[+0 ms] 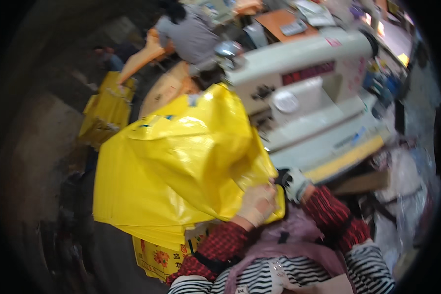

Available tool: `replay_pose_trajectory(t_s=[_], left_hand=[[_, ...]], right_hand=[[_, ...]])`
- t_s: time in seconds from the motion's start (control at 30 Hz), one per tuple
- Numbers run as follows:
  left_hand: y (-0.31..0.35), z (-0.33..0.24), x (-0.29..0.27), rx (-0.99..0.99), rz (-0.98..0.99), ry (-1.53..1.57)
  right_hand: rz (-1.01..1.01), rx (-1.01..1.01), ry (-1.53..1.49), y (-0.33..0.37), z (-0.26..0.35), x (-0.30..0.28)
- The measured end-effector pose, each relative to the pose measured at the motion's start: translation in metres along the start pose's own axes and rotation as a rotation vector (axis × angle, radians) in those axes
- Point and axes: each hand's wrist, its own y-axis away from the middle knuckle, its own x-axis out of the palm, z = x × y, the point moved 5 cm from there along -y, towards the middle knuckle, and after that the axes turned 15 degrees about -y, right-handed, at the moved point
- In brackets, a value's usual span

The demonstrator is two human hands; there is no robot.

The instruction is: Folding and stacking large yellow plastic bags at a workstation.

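Note:
A large glossy yellow plastic sack [181,152] lies spread over a stack of similar sacks in front of me. My left hand [258,202], in a pale glove, is closed on the sack's near right edge. Close beside it is my right hand [296,185], in a white glove with dark parts. Its fingers are curled in at the same edge, but blur hides what they hold. Just beyond both hands stands a white sewing machine [299,73], with the sack's far right side reaching up beside its needle end.
A yellow strip [348,159] edges the machine's bed. Printed yellow sacks [157,259] hang below the stack at lower left, and a yellow bundle [108,108] stands farther left. Clear plastic [402,196] lies at right. Another person [188,34] sits at the back among orange sheets [147,54].

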Motion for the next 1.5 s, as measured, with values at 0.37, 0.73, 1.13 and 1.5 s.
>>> replay_pose_trajectory(t_s=[0.37,0.73,1.13,1.5], left_hand=[[0.060,-0.034,0.005,0.354,0.361,-0.076],[-0.013,0.013,-0.015,0.306,0.291,-0.232],[-0.005,0.115,-0.002,-0.254,-0.032,-0.084],[0.100,0.169,-0.140,-0.291,-0.887,1.287]], right_hand=[[-0.204,0.280,-0.575,0.006,0.029,0.004],[-0.085,0.327,-0.317,-0.075,0.001,-0.007],[0.077,0.427,-1.303,-0.040,-0.008,-0.035],[-0.300,-0.588,-0.802,-0.049,0.126,-0.262]])
